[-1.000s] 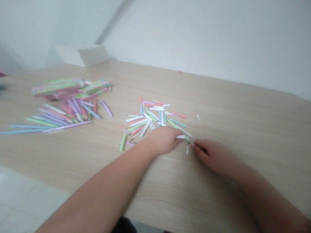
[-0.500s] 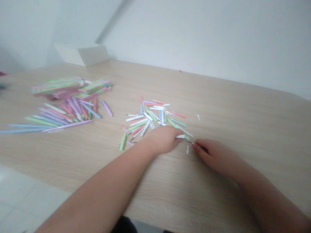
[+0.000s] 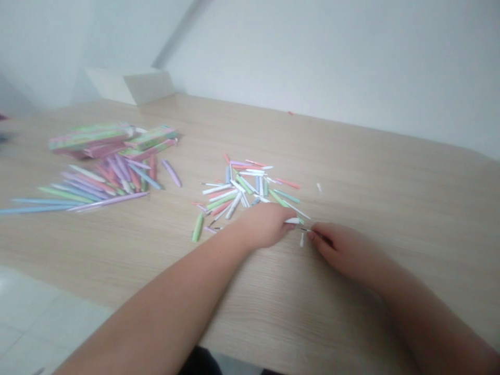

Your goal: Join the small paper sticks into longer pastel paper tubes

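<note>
Beside the parts pile [image 3: 246, 187], left hand [image 3: 263, 225] pinches a white tip [image 3: 291, 221], right hand [image 3: 344, 250] a thin refill [image 3: 305, 229]: probably light, bendable, best gripped near its end.

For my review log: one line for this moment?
left hand: grips white piece; right hand: pinches thin stick; table: pen parts

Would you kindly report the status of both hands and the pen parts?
Left hand pinching white pen piece. Right hand pinching thin dark rod. Loose parts pile close behind.

Bare forearms, left hand [image 3: 265, 225] and right hand [image 3: 344, 250] uncovered, dark garment [image 3: 203, 362] below
</note>
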